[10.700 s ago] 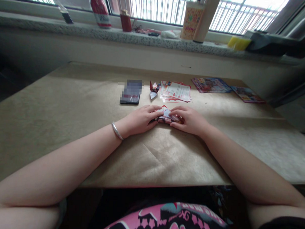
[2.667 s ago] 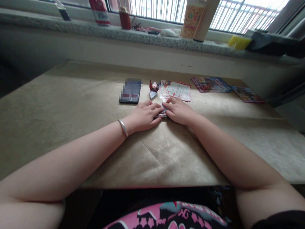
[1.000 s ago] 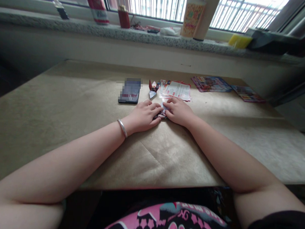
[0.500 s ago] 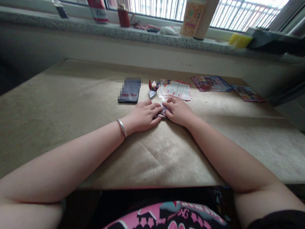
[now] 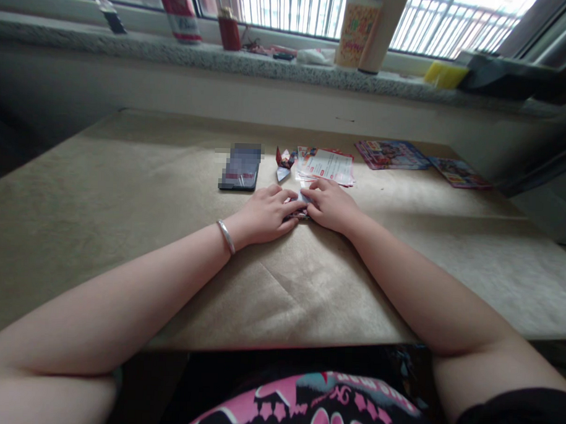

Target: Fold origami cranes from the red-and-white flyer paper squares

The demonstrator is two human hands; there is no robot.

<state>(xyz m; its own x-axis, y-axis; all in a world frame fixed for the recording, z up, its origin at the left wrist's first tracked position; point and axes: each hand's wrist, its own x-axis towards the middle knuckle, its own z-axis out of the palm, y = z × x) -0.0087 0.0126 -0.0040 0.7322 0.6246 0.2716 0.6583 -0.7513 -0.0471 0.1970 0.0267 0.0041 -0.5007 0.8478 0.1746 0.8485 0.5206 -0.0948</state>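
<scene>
A small piece of folded paper [image 5: 303, 198], white with a printed pattern along its near edge, lies on the table between my two hands. My left hand [image 5: 270, 214], silver bangle at the wrist, holds it from the left, with the index finger stretched across it. From the right, my right hand [image 5: 333, 206] grips the paper with its fingers bent and thumb close in. Both hands cover much of the paper, so its full shape is hidden. Just beyond stands a folded paper figure [image 5: 284, 164] in red, white and dark print.
A phone [image 5: 240, 167] lies left of the paper figure. White printed cards [image 5: 330, 166] lie to its right, and colourful cards [image 5: 394, 155] sit farther right on the table [image 5: 124, 231]. Bottles, a cup [image 5: 357, 32] and a yellow object [image 5: 445, 74] line the windowsill.
My left index finger has shifted slightly right across the folded paper, towards my right hand's fingers. Otherwise both hands stay in place.
</scene>
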